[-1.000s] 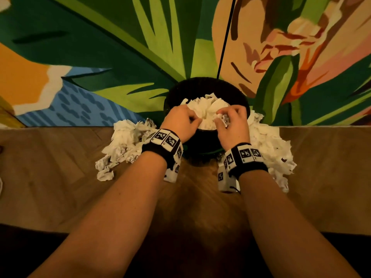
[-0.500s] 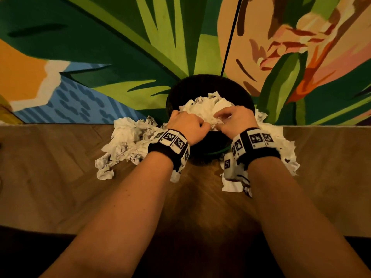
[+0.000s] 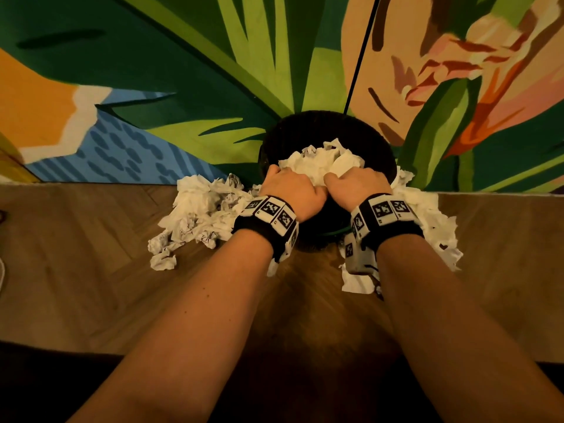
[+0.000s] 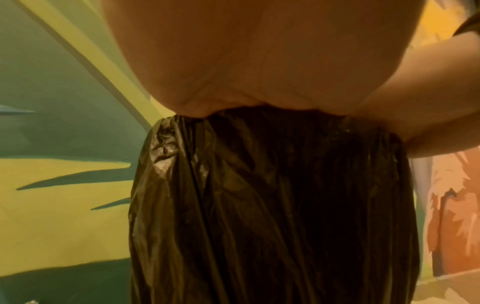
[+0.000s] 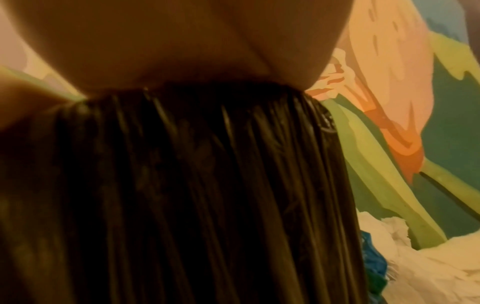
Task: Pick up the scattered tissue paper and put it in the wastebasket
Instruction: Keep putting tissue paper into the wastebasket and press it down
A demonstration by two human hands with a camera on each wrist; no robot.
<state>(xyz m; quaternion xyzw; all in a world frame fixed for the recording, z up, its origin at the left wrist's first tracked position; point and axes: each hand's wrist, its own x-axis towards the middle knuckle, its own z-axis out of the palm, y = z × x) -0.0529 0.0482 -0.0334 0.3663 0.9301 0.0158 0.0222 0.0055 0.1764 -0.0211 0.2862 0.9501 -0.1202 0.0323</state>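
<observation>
A black-lined wastebasket (image 3: 378,141) stands against the painted wall, its bag (image 4: 272,205) filling both wrist views (image 5: 194,195). A wad of white tissue paper (image 3: 323,164) sits in its mouth. My left hand (image 3: 290,187) and right hand (image 3: 351,184) both grip this wad from the near side, fingers curled down into it. More crumpled tissue (image 3: 198,215) lies on the floor left of the basket. Another heap (image 3: 433,221) lies to its right, and a piece (image 3: 355,283) lies under my right wrist. My fingertips are hidden in the paper.
A wooden herringbone floor (image 3: 91,285) spreads in front of the basket. A wall mural with green leaves (image 3: 183,71) rises just behind it. A thin black cord (image 3: 361,56) runs down the wall to the basket's back.
Both hands have pushed the tissue wad lower into the basket and drawn closer together. The view has shifted slightly; the floor piles have stayed put.
</observation>
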